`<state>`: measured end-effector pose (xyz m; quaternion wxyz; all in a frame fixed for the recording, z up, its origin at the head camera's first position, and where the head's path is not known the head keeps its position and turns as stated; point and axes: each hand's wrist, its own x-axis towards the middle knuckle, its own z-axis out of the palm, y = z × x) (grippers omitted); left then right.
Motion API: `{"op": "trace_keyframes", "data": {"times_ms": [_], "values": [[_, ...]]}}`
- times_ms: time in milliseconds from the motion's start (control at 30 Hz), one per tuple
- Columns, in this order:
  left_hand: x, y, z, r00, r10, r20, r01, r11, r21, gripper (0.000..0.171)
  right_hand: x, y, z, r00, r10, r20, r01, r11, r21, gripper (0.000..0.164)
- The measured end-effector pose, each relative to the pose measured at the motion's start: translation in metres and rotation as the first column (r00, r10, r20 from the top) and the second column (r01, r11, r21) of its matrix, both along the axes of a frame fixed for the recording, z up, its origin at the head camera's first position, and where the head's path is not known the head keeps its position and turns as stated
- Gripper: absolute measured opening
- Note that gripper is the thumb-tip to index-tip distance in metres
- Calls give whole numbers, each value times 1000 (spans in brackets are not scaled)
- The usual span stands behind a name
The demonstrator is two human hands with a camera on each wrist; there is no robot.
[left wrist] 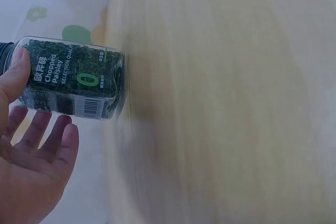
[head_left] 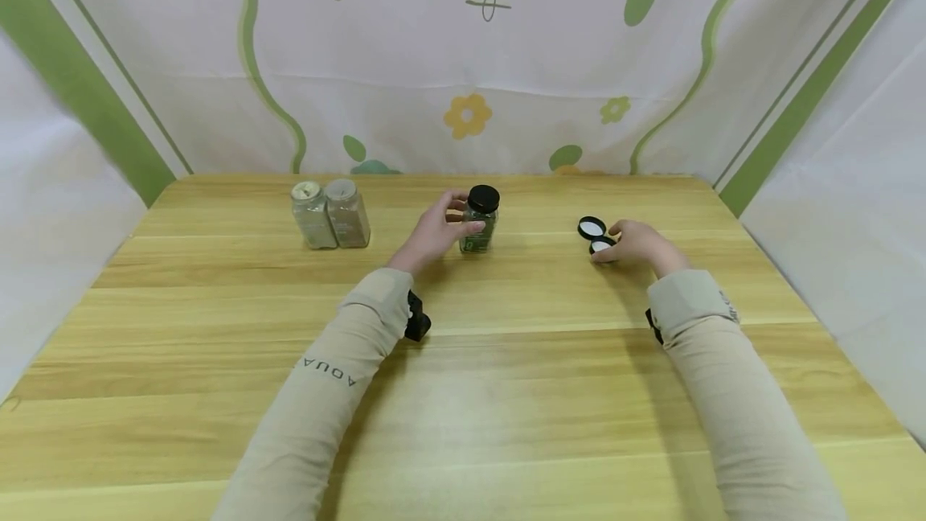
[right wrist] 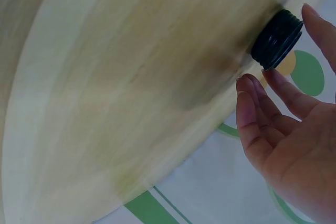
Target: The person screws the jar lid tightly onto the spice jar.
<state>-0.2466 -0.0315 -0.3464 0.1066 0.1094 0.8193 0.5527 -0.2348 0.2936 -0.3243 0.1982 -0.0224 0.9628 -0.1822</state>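
Toward the back middle of the table, a glass jar of chopped parsley (head_left: 477, 241) with a black lid (head_left: 483, 198) stands upright. My left hand (head_left: 434, 233) holds it, thumb across the front and fingers reaching behind; in the left wrist view the thumb lies on the parsley jar (left wrist: 79, 74) and the lower fingers curve loosely apart from it. To the right, two black lids lie with their white inner sides up. My right hand (head_left: 640, 244) pinches the nearer lid (head_left: 603, 247) at its edge, beside the farther lid (head_left: 592, 227). That lid (right wrist: 275, 39) sits between thumb and fingertip in the right wrist view.
Two lidless glass jars stand side by side at the back left: one with pale contents (head_left: 314, 223), the other with brownish contents (head_left: 350, 222). The wooden table (head_left: 463, 416) ends at a hanging cloth (head_left: 405, 47) with flowers and green lines.
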Motion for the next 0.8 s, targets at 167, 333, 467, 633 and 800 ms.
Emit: {"op": "trace_keyframes", "data": {"times_ms": [167, 333, 467, 633, 800], "values": [[0, -1, -1, 1000, 6, 13, -6, 1000, 13, 60, 1, -2, -1, 1000, -8, -1, 8, 1000, -17, 72], [0, -1, -2, 1000, 8, 15, -9, 1000, 27, 60, 2, -4, -1, 1000, -19, 1, 19, 1000, -12, 67], [0, 1, -4, 1000, 3, 6, -4, 999, 34, 60, 3, -4, -1, 1000, -20, -1, 20, 1000, -6, 64], [0, 1, -4, 1000, 3, 9, -4, 999, 37, 60, 3, -4, -2, 1000, -24, -9, 24, 1000, -5, 61], [2, 1, -3, 1000, 10, 14, -10, 1000, 14, 62, 3, -4, -3, 999, -30, -22, 30, 1000, -3, 60]]}}
